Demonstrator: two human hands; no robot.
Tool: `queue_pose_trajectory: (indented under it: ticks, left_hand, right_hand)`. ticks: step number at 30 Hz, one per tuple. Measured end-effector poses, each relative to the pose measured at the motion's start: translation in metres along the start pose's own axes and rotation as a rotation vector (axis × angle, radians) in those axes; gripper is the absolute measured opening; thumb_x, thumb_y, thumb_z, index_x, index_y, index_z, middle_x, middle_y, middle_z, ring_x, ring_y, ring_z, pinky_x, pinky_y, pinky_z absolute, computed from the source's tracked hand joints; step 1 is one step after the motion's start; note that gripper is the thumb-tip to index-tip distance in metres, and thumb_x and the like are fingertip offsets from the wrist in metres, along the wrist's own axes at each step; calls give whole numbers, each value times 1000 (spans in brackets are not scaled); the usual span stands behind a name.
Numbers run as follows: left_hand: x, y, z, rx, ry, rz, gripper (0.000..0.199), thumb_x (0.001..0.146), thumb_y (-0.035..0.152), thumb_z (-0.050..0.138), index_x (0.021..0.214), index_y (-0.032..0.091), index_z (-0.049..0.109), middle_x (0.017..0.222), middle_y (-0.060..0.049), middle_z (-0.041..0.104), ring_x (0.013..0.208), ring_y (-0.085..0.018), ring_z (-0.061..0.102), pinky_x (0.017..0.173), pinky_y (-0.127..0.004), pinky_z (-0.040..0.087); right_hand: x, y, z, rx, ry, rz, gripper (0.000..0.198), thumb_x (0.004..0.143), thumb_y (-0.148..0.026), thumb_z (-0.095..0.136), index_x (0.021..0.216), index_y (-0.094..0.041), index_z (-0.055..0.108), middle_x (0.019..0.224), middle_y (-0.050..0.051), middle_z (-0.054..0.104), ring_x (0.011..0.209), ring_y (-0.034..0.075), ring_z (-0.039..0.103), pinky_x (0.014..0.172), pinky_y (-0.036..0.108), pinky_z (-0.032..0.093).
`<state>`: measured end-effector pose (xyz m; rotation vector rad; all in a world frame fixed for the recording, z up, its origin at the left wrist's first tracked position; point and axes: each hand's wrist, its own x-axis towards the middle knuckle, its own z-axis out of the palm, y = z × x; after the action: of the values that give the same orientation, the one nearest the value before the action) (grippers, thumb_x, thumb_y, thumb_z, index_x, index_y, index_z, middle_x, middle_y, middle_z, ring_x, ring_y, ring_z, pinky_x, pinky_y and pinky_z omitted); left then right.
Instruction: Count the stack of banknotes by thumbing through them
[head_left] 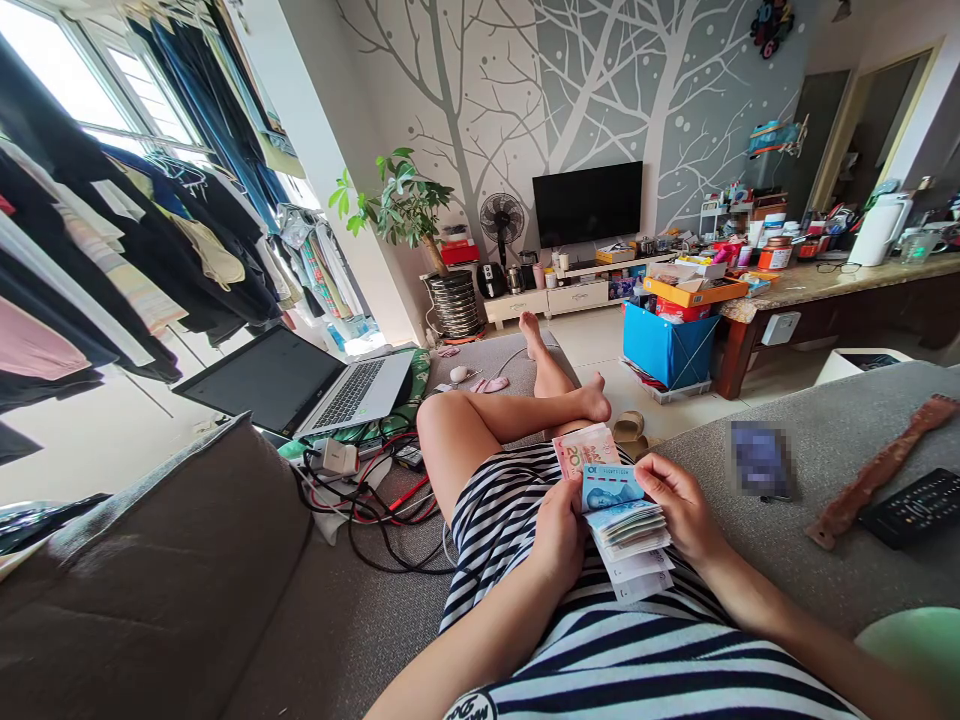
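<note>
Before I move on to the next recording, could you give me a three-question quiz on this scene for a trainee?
1. What are the left hand and right hand holding?
2. True or false: the laptop stands open, its screen dark.
3. Which of these lies nearest the remote control?
A) the fan
B) the brown stick-like object
C) the television

Key:
1. Banknotes, with a blue one on show between the hands.
2. True.
3. B; it lies right beside the remote control on the grey sofa.
</note>
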<state>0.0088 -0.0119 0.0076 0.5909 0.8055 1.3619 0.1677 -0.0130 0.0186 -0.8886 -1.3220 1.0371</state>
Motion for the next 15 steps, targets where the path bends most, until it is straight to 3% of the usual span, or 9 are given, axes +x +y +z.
queue_pose_trajectory:
  ticks: [11,15]
  left_hand:
    - [0,-1,-1,21,-9,-9,31,68,43,83,80,16,76,80,-7,78,75,-24,70,72,-34,53]
    - [-1,2,1,5,0,-16,36,66,42,86,87,14,77,84,-9,80,79,-26,72,75,-36,55]
  right_hand:
    - [-1,1,0,37,4,-19,53,85,-72,71,66,-24,57,60,-4,44,57,16,38,53,29,34]
    - [-4,3,-2,87,-35,-54,57,93,-72,62,64,-23,60,60,0,53,54,16,40,52,30,32]
